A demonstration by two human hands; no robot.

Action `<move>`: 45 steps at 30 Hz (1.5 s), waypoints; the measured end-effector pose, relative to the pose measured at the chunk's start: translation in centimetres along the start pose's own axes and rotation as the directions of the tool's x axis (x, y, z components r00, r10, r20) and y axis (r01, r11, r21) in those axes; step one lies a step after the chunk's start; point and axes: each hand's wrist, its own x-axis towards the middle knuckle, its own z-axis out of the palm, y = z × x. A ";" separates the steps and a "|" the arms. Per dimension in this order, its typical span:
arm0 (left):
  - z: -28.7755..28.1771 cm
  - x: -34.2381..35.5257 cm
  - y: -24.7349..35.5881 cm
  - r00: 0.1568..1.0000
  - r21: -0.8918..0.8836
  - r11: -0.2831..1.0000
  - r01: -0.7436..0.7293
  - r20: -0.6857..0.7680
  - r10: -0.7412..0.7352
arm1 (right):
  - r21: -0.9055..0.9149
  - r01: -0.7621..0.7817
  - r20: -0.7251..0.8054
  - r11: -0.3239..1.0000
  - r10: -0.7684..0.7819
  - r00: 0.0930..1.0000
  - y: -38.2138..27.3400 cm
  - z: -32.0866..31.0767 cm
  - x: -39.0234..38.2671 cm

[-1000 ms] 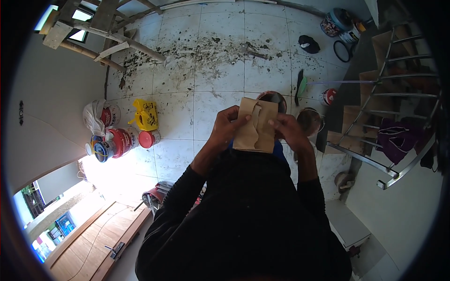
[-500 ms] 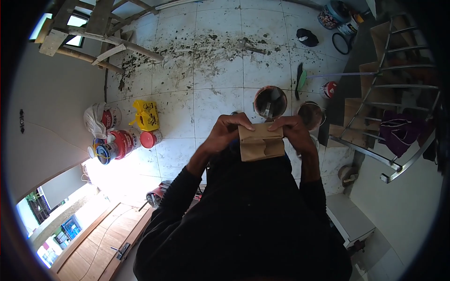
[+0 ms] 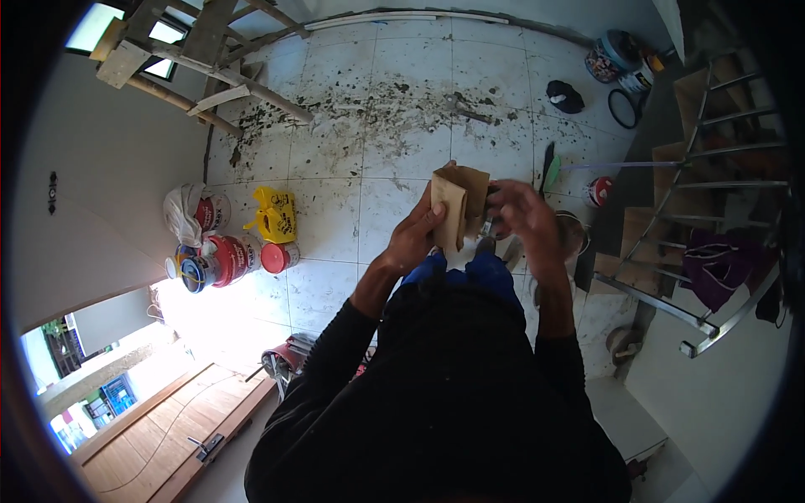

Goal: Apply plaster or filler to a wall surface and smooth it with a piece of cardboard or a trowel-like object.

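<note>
I have the folded brown paper (image 3: 453, 210) held up in front of the body, just above the middle of the frame, over the tiled floor (image 3: 323, 205). As I judge it, the step in hand is working its folds: my left hand (image 3: 411, 239) bears it on the left side, fingers closed on it with the thumb (image 3: 437, 211) laid flat across the near panel. My right hand (image 3: 530, 218) is just right of the paper, its fingers partly curled. They are blurred on my feed, so I can't tell whether they touch the edge or pinch anything.

The next move, I'd say, calls for a steady left grip and a light right-hand touch on the free right edge; squeezing hard could crush the panels.

The paper itself is plain and dull brown, stiff enough to stand by its creases, perhaps thin card. Two panels meet at an angle, leaving a gap that faces the top of the frame. The near panel catches more light than the one behind, and the top edge rises to a small peak. Below it, toward the centre of the frame, are the blue trousers (image 3: 499, 281).
</note>
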 end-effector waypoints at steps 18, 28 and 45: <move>9.9 6.0 -2.8 0.920 0.476 0.810 -0.341 -0.008 0.392 | -0.596 0.459 -0.099 0.658 -0.628 0.771 -1.5 -3.0 0.9; 17.6 10.8 -3.9 0.720 0.613 0.645 -0.456 -0.172 0.672 | -0.610 0.455 -0.141 0.649 -0.654 0.744 -6.3 -6.0 0.7; 18.8 14.4 -3.7 0.936 0.019 0.978 -0.207 -0.288 0.204 | -0.017 0.427 -0.029 0.904 -0.428 0.904 -6.5 -12.1 2.1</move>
